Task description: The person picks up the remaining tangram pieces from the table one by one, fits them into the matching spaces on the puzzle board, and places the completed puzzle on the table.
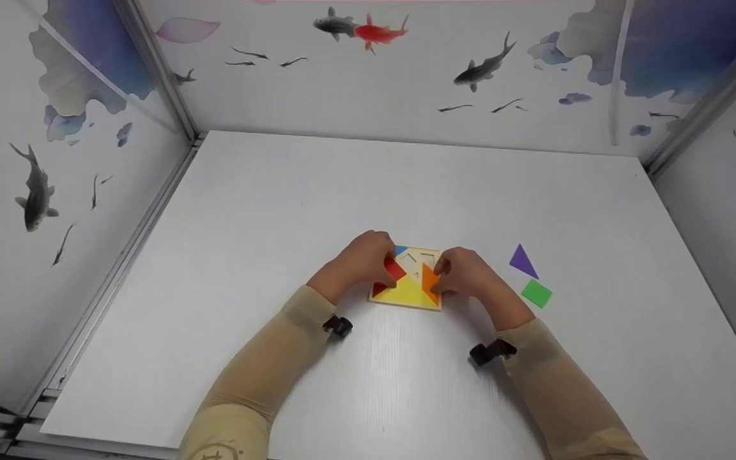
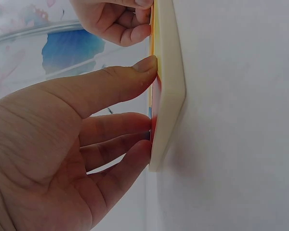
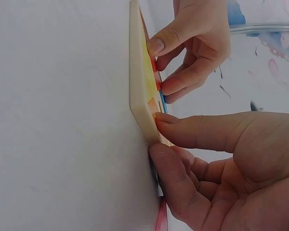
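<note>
A pale tangram tray [image 1: 406, 306] lies flat with coloured pieces in it: a yellow triangle [image 1: 401, 292], an orange triangle [image 1: 430, 281], a red piece [image 1: 396, 269], a dark red piece [image 1: 379, 289] and a blue one [image 1: 400, 250]. Bare wood with printed marks shows in its upper right. My left hand [image 1: 365, 255] spans the tray's left side, thumb and fingertips resting on the face around the red piece. On the opposite side my right hand [image 1: 470, 271] pinches the tray's edge, thumb [image 3: 166, 119] over the orange triangle, forefinger against the outer side.
To the right of my right hand, a purple triangle [image 1: 523, 262] and a green square [image 1: 537, 294] lie loose on the white table [image 1: 342, 185]. Walls printed with fish enclose the table's left, back and right. A black wrist camera [image 1: 338, 326] sits below my left wrist.
</note>
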